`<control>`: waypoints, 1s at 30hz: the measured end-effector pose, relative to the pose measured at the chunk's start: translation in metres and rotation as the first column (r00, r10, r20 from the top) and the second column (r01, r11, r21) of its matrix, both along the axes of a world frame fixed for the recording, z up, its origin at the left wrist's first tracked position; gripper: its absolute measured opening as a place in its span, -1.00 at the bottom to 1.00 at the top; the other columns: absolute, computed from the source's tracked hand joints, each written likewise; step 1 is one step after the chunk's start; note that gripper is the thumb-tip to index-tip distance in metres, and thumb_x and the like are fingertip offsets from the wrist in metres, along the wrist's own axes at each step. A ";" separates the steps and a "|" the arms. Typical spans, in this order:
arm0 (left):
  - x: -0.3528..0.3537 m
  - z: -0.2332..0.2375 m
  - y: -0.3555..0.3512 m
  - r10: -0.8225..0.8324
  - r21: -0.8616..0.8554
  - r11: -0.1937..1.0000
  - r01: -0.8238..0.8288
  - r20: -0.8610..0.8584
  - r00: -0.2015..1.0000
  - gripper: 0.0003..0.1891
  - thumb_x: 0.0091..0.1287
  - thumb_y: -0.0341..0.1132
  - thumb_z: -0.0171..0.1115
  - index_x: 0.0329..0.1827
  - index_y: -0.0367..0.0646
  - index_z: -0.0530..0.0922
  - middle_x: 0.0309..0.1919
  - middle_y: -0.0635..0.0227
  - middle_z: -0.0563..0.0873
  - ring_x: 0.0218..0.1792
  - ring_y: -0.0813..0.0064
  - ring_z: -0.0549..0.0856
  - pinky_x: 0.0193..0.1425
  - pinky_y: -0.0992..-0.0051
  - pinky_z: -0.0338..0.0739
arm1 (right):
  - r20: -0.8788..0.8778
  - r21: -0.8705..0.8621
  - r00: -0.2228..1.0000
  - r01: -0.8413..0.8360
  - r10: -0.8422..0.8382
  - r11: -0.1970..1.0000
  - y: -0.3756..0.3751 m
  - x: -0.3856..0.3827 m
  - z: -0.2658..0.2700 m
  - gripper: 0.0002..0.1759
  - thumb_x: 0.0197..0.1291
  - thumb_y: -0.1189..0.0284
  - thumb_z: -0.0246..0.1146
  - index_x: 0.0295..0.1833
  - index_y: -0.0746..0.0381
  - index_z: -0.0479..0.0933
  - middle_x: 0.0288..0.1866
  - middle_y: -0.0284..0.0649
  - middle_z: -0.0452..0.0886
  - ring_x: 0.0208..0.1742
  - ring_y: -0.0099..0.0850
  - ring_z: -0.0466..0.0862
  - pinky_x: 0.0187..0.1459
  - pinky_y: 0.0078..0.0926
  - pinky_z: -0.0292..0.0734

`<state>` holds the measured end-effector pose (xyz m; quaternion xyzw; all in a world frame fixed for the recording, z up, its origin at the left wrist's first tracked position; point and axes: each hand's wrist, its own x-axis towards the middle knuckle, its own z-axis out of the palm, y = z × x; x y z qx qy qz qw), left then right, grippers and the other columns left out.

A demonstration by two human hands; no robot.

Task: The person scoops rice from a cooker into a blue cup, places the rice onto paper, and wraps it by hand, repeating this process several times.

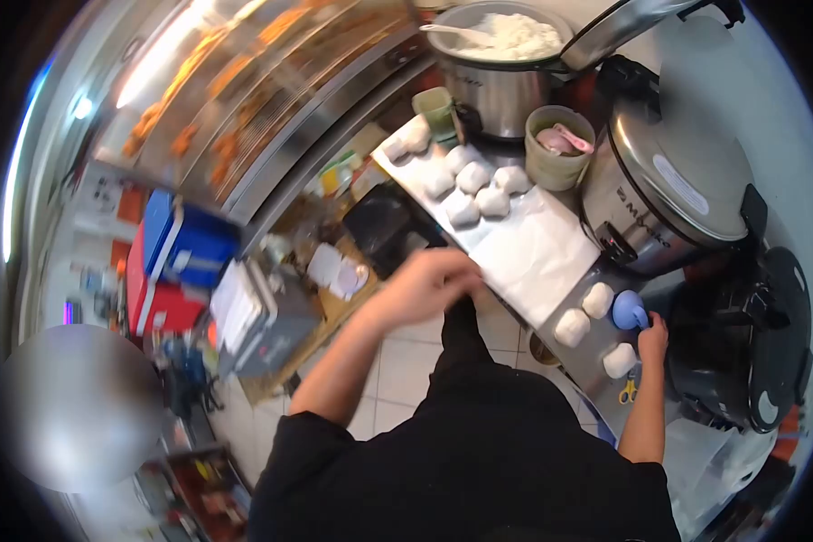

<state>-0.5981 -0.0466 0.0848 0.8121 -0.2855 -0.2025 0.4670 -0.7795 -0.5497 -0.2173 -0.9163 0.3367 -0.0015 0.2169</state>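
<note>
1. The desk (593,349), one long metal surface, is running diagonally beside you and carrying the balls.
2. Three cookers are standing along its far side: an open steel cooker (497,95) holding rice (519,38) and one pale paddle (465,35), a lidded steel cooker (637,208), and a black cooker (714,352).
3. One white sheet (533,257) is lying on the desk, its nearer part showing bare.
4. Two tubs are standing beside the sheet: a green tub (435,115) near the open steel cooker, and a pale tub (558,173) holding a pink utensil (565,138).
5. Your two hands are working apart. Your left hand (438,274) is blurring near the sheet's edge; you cannot tell whether its fingers are gripping anything. Your right hand (653,339) is closing around the handle of the one blue scoop (630,310).
6. You seem to be handling the scoop just beside the loose balls; from this hold, moving it is calling for a firm grip and room to pass them. Whether it is touching the desk, you cannot tell.
7. Eleven white balls are showing: about eight on the sheet (472,177), some touching, and three on the metal (572,327).
8. One pair of yellow scissors (628,391) is lying near the closest ball.
</note>
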 end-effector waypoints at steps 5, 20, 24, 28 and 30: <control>0.285 0.014 0.036 0.125 -0.030 0.992 -0.122 0.283 0.951 -0.87 0.52 -0.48 0.22 -0.07 -0.29 0.73 -0.25 0.31 0.80 -0.12 0.53 0.75 0.06 0.46 0.65 | -0.344 -0.255 0.920 0.100 -0.187 0.962 0.042 -0.007 0.017 -0.38 0.15 0.54 0.33 0.39 0.17 0.50 0.42 -0.02 0.54 0.44 0.09 0.52 0.39 0.06 0.49; 0.652 0.015 -0.122 -0.765 0.808 0.581 -0.101 0.584 0.271 -0.77 0.45 -0.20 0.25 -0.08 -0.11 0.78 -0.06 0.24 0.81 0.12 0.18 0.71 0.23 0.19 0.50 | 0.431 -0.192 0.696 0.693 -0.574 0.695 0.337 0.116 0.133 -0.31 0.40 0.58 0.09 0.62 0.46 0.19 0.44 0.31 0.46 0.50 0.16 0.49 0.50 -0.10 0.38; 0.653 0.057 -0.086 -0.464 0.550 0.832 0.066 0.626 0.627 -0.79 0.49 -0.25 0.26 -0.03 -0.22 0.63 -0.15 -0.04 0.81 -0.05 -0.09 0.79 0.01 0.02 0.62 | 0.307 0.193 0.785 0.503 -0.538 0.843 0.372 0.290 0.286 -0.25 0.37 0.57 0.09 0.67 0.42 0.17 0.10 0.22 0.69 0.11 0.08 0.74 0.16 -0.13 0.61; 0.650 0.056 -0.023 -0.080 -0.012 0.995 0.100 0.513 0.855 -0.79 0.59 -0.28 0.24 0.05 -0.28 0.59 -0.17 -0.06 0.78 -0.13 0.05 0.80 -0.04 0.15 0.62 | 0.332 -0.258 0.941 0.152 -0.060 0.954 0.309 0.449 0.377 -0.44 0.47 0.54 0.11 0.56 0.27 0.37 -0.22 0.16 0.74 -0.26 0.16 0.74 -0.18 0.03 0.59; 0.641 0.016 0.004 -0.027 -0.230 0.970 0.078 0.219 0.975 -0.77 0.65 -0.29 0.18 0.11 -0.30 0.62 -0.18 0.14 0.79 -0.16 0.33 0.78 -0.06 0.34 0.61 | 0.062 -0.261 0.987 0.159 -0.148 0.952 0.295 0.540 0.407 -0.51 0.53 0.43 0.09 0.51 0.27 0.45 -0.15 0.24 0.74 -0.16 0.27 0.73 -0.12 0.19 0.57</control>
